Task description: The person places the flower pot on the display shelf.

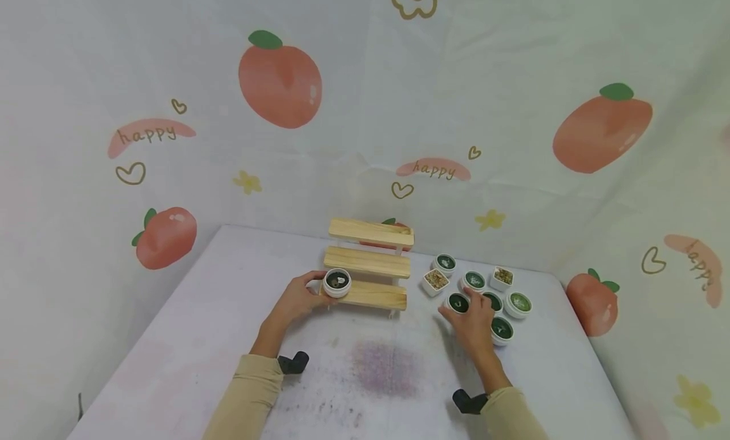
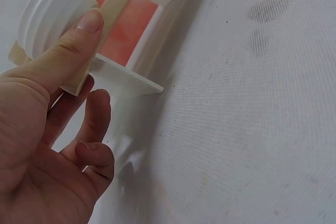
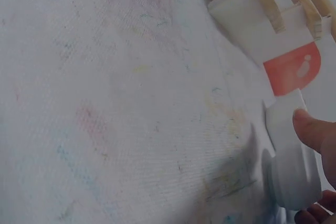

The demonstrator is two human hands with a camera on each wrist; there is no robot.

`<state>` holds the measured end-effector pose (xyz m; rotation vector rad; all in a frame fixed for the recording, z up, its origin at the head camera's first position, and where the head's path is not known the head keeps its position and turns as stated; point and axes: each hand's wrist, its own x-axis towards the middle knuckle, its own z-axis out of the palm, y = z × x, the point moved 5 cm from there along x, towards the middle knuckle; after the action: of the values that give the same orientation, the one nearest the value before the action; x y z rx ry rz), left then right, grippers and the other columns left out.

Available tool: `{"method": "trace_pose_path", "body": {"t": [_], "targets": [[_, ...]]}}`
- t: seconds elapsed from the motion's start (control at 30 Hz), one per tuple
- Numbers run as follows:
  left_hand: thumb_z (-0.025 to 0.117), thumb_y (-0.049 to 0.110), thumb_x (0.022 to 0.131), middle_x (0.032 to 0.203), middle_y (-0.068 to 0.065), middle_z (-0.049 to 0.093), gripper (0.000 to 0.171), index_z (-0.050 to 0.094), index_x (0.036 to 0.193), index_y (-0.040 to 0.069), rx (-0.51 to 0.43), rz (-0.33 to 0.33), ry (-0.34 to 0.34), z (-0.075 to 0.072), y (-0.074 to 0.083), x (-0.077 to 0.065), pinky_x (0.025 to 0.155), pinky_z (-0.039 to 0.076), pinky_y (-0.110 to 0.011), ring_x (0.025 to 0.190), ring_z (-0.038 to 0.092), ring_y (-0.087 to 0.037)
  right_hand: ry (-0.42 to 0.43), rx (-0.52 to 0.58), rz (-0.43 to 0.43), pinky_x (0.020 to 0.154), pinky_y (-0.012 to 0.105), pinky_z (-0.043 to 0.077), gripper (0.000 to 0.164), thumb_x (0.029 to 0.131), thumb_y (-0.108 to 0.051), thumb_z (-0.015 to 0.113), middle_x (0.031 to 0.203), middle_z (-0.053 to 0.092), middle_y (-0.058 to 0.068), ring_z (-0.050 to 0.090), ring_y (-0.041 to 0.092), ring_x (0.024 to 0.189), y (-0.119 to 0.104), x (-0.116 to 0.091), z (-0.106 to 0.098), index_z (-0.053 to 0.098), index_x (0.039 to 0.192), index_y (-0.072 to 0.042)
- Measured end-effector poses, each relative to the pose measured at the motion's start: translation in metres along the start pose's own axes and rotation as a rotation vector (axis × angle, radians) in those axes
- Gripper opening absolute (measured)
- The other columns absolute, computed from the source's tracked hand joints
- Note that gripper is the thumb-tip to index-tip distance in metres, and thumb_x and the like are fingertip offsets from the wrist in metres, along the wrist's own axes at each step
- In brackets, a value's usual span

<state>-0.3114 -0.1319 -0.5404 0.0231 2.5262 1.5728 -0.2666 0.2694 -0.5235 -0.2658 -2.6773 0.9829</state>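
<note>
At the left end of the lowest wooden step stands a small round white pot (image 1: 337, 283) with a dark green filling and a pale patch on top. My left hand (image 1: 298, 298) grips it, and the left wrist view shows the thumb (image 2: 79, 38) along its ribbed wall (image 2: 55, 17), other fingers curled under the step. To the right, my right hand (image 1: 472, 323) holds another round white pot (image 1: 458, 303) with a dark green top between thumb and fingers, among several similar pots. In the right wrist view the thumb (image 3: 312, 129) lies over a white container (image 3: 283, 116).
A three-step wooden rack (image 1: 367, 262) with white supports stands at the back middle. Around the right hand are green-topped round pots (image 1: 518, 305) and two square white pots (image 1: 436, 281) with grainy contents. A printed cloth wall (image 1: 353, 142) closes off the table's back.
</note>
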Motion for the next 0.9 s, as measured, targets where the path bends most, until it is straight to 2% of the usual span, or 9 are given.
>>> {"method": "trace_pose_path", "body": {"t": [0.23,0.5,0.9], "targets": [[0.095,0.031,0.069,0.061,0.004,0.051,0.078,0.062,0.139,0.019,0.007,0.000,0.004,0.000,0.001,-0.001,0.057,0.042,-0.029,0.060,0.049,-0.014,-0.015,-0.019,0.032,0.110,0.060,0.037,0.081,0.084,-0.022,0.082,0.134,0.045,0.038,0.044,0.052,0.128,0.001,-0.001,0.006,0.040,0.146,0.011],[0.094,0.029,0.071,0.060,0.004,0.049,0.076,0.061,0.139,0.018,-0.001,-0.005,0.000,0.002,0.001,-0.002,0.057,0.041,-0.028,0.059,0.048,-0.014,-0.063,-0.042,0.061,0.114,0.060,0.034,0.076,0.091,-0.019,0.074,0.138,0.043,0.037,0.041,0.052,0.133,0.004,-0.003,0.010,0.036,0.149,0.011],[0.094,0.028,0.071,0.058,0.005,0.047,0.076,0.062,0.139,0.018,-0.003,-0.004,0.003,0.000,0.002,-0.002,0.056,0.040,-0.028,0.058,0.047,-0.013,0.079,0.051,-0.035,0.106,0.057,0.039,0.073,0.084,-0.020,0.083,0.127,0.051,0.033,0.049,0.047,0.122,-0.008,-0.005,0.002,0.048,0.140,0.011]]}}
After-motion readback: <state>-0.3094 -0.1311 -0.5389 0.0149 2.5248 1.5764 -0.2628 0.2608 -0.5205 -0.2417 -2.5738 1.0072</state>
